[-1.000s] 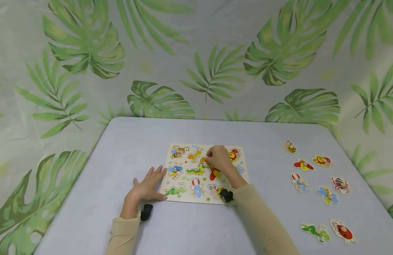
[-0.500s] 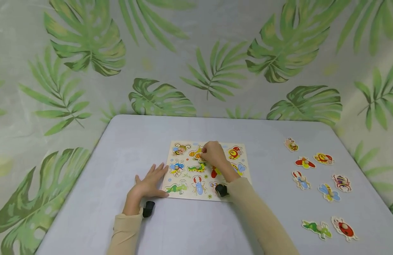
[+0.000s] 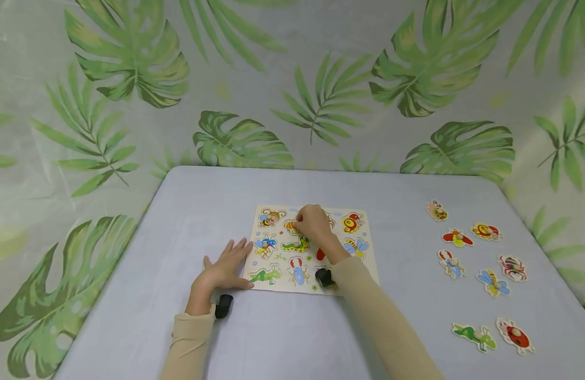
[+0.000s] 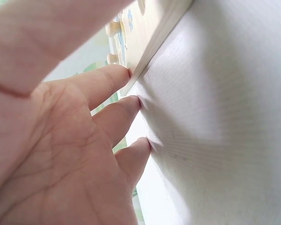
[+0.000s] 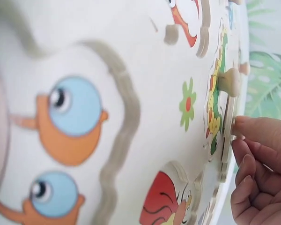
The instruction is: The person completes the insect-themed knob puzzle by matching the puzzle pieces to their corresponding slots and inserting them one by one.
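Observation:
A wooden peg puzzle board [image 3: 279, 289] with printed insects lies flat on the table. My right hand [image 3: 313, 224] is over its upper middle, thumb and finger pinching the knob of an orange striped insect piece [image 3: 290, 226]. In the right wrist view that piece [image 5: 228, 136] sits close over the board, beyond the caterpillar piece [image 5: 215, 89]. My fingers hide part of it. My left hand [image 3: 223, 270] is spread at the board's left edge; in the left wrist view its fingertips [image 4: 124, 72] touch the board's side and the tablecloth.
Several loose knobbed pieces lie on the table at the right, among them a ladybug [image 3: 516, 335], a grasshopper [image 3: 474, 336], a spider [image 3: 512, 268] and a stag beetle [image 3: 451, 264]. A bee piece [image 3: 269, 217] and a mosquito piece [image 3: 265, 244] sit in the board.
My right hand has moved left with the striped insect piece, from beside the matching orange picture to right over it. The left hand stays at the board's edge. The head view has tilted slightly.

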The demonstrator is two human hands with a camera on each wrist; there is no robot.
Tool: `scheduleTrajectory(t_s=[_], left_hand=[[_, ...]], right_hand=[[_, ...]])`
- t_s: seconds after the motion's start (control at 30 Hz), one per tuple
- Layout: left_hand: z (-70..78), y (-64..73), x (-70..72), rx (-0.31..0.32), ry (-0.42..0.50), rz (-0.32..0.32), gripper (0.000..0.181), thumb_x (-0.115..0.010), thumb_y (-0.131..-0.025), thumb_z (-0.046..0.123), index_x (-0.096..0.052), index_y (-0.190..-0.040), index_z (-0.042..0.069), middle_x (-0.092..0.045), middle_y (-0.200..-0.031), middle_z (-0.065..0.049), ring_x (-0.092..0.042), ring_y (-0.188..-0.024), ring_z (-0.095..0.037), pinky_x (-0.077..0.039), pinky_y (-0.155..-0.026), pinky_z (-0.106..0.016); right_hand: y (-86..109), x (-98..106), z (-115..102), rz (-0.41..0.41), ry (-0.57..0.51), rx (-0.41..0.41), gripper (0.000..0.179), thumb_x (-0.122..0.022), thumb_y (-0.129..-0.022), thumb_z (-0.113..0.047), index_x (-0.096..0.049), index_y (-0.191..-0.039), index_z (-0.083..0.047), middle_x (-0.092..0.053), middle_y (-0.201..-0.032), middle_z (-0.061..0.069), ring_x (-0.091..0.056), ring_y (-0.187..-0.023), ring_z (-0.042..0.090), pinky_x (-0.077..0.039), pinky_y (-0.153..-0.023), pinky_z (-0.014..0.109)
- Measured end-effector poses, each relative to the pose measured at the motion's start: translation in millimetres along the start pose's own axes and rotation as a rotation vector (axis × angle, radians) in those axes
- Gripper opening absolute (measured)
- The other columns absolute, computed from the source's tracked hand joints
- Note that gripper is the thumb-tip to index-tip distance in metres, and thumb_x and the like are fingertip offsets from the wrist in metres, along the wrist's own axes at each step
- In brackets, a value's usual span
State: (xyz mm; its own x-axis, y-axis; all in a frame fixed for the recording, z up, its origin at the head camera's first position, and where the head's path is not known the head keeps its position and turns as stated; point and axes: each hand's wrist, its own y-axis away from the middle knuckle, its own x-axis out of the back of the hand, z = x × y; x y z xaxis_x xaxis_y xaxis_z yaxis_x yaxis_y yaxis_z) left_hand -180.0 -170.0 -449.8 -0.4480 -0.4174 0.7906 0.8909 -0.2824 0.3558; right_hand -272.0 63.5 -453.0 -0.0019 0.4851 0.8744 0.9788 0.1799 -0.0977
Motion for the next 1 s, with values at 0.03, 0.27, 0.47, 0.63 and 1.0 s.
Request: scheduleTrajectory(t_s=[0.03, 0.27, 0.47, 0.63, 1.0], left_hand=[[0.4, 0.0, 0.2, 0.000, -0.001, 0.002, 0.096, -0.080, -0.071, 0.026, -0.025, -0.149, 0.015, -0.012, -0.160, -0.007, 0.001, -0.148, -0.034, 0.007, -0.100, -0.079], [0.6, -0.4, -0.1, 0.002, -0.005, 0.000, 0.097, -0.080, -0.071, 0.025, -0.024, -0.150, 0.016, -0.012, -0.160, -0.007, 0.000, -0.148, -0.035, 0.007, -0.100, -0.080], [0.8, 0.9, -1.2, 0.010, -0.007, -0.002, 0.097, -0.081, -0.070, 0.025, -0.025, -0.149, 0.016, -0.013, -0.160, -0.007, 0.000, -0.148, -0.035, 0.007, -0.100, -0.080], [0.6, 0.6, -1.5, 0.012, -0.002, -0.003, 0.097, -0.081, -0.070, 0.025, -0.025, -0.149, 0.016, -0.013, -0.160, -0.007, 0.000, -0.148, -0.035, 0.007, -0.100, -0.080], [0.5, -2.4, -1.3, 0.004, -0.010, -0.006, 0.097, -0.080, -0.071, 0.026, -0.024, -0.150, 0.017, -0.012, -0.160, -0.007, 0.000, -0.148, -0.035, 0.007, -0.100, -0.080]], right_hand=[[-0.4, 0.3, -0.6, 0.003, 0.000, -0.004, 0.023, -0.069, -0.083, -0.017, -0.067, -0.063, -0.007, -0.065, -0.063, 0.007, -0.047, -0.050, 0.012, -0.033, -0.048, 0.018], [-2.8, -0.2, -3.7, -0.007, 0.023, -0.004, 0.023, -0.068, -0.084, -0.018, -0.069, -0.064, -0.006, -0.067, -0.064, 0.008, -0.045, -0.049, 0.012, -0.031, -0.047, 0.018], [-3.1, -1.9, -5.7, -0.015, 0.029, -0.016, 0.032, -0.068, -0.084, -0.018, -0.060, -0.055, -0.008, -0.051, -0.051, 0.001, -0.035, -0.044, 0.010, -0.025, -0.044, 0.019], [-2.9, -2.2, -7.0, -0.012, 0.026, -0.028, 0.031, -0.069, -0.084, -0.018, -0.060, -0.056, -0.009, -0.053, -0.053, 0.001, -0.037, -0.046, 0.010, -0.027, -0.045, 0.019], [-3.8, -2.4, -4.6, 0.000, 0.019, -0.035, 0.024, -0.069, -0.084, -0.019, -0.067, -0.063, -0.006, -0.065, -0.064, 0.007, -0.045, -0.048, 0.011, -0.031, -0.047, 0.019]])
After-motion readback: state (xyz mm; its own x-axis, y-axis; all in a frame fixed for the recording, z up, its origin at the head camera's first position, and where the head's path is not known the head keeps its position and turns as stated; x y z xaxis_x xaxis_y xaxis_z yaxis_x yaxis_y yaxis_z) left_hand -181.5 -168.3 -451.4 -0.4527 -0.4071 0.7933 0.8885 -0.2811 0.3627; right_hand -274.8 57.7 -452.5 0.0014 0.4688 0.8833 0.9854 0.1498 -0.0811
